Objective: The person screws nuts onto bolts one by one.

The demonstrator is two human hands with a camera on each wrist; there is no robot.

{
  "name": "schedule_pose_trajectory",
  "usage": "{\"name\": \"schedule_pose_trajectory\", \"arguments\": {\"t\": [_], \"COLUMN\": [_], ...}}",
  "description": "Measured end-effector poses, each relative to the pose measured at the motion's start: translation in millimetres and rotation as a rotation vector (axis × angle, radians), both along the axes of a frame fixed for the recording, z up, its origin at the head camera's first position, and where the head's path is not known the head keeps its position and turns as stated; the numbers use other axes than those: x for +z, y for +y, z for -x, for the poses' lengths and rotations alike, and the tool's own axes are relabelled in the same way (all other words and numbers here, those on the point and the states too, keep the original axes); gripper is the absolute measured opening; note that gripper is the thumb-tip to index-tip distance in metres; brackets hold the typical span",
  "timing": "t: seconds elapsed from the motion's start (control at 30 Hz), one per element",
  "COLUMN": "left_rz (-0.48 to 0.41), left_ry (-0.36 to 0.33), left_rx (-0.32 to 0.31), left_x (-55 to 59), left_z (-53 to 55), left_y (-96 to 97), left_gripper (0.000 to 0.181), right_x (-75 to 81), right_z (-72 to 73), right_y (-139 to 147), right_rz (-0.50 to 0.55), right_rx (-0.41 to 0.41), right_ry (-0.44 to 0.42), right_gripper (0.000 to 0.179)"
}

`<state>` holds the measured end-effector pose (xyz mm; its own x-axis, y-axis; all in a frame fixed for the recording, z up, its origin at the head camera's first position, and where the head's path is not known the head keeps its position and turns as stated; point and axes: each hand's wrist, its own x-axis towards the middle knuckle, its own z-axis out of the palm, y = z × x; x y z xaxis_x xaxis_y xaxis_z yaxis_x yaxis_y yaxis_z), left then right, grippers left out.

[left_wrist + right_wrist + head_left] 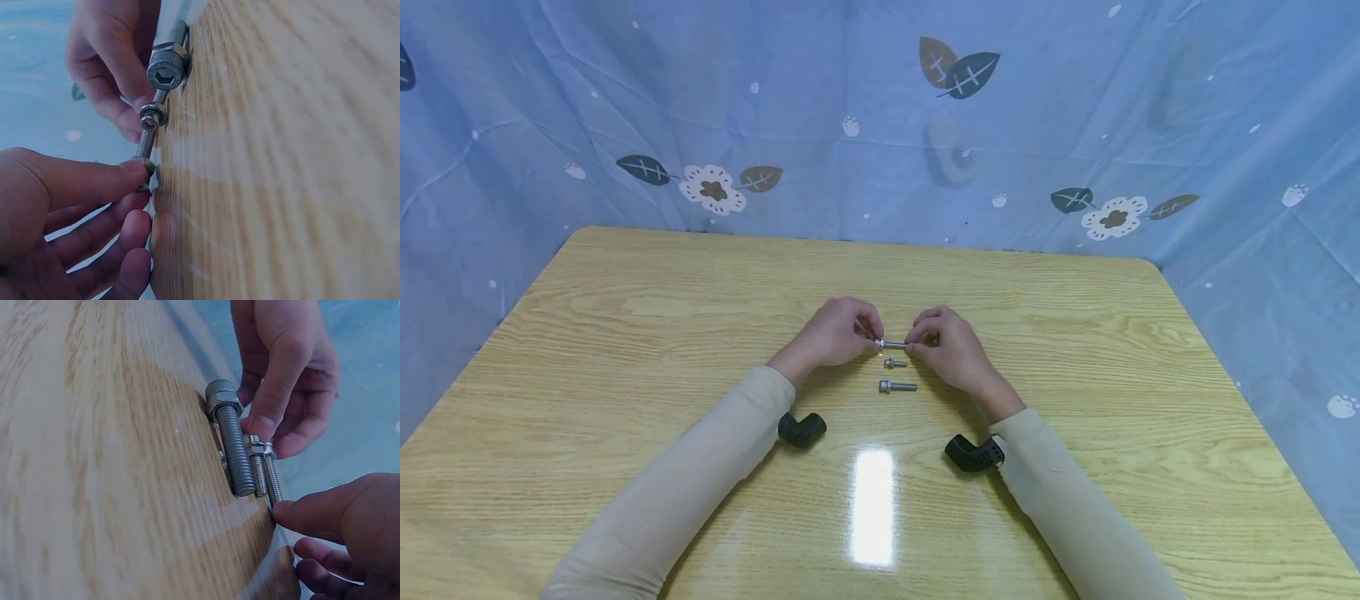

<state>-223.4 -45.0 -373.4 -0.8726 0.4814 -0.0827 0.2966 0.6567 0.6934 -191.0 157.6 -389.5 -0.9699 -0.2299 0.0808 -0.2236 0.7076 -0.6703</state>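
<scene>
Three metal bolts with nuts lie in a row on the table. The farthest, a slim bolt [894, 345], spans the gap between both hands. My left hand [835, 333] pinches its head end between thumb and index finger, partly hiding the head and nut. At the opposite end, the threaded tip is pinched by my right hand [953, 350]. Nearer to me lies a short bolt [895, 363], then a thicker socket-head bolt [898, 387]. In the right wrist view, a nut [225, 402] sits close under the thick bolt's head.
Black curved wrist pieces [802, 430] stick out from both sleeves, low over the wooden table [625, 400]. A blue patterned curtain [850, 100] hangs behind the far edge. A bright light reflection shows on the wood in front of the bolts.
</scene>
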Motion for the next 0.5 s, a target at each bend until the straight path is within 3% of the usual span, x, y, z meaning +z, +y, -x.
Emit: {"name": "schedule_pose_trajectory", "arguments": {"t": [0.27,0.5], "left_rz": [-0.012,-0.041], "left_ry": [0.003,0.033], "left_rx": [0.002,0.037], "left_x": [-1.2,0.3], "left_z": [-1.6,-4.4], "left_y": [0.7,-1.4], "left_gripper": [0.008,0.011], "right_x": [-0.9,4.3], "right_z": [0.2,-2.9], "right_y": [-1.0,3.2], "right_rz": [-0.020,-0.012], "right_rx": [-0.016,-0.019], "right_ry": [0.008,-0.044], "right_gripper": [0.004,0.020]}}
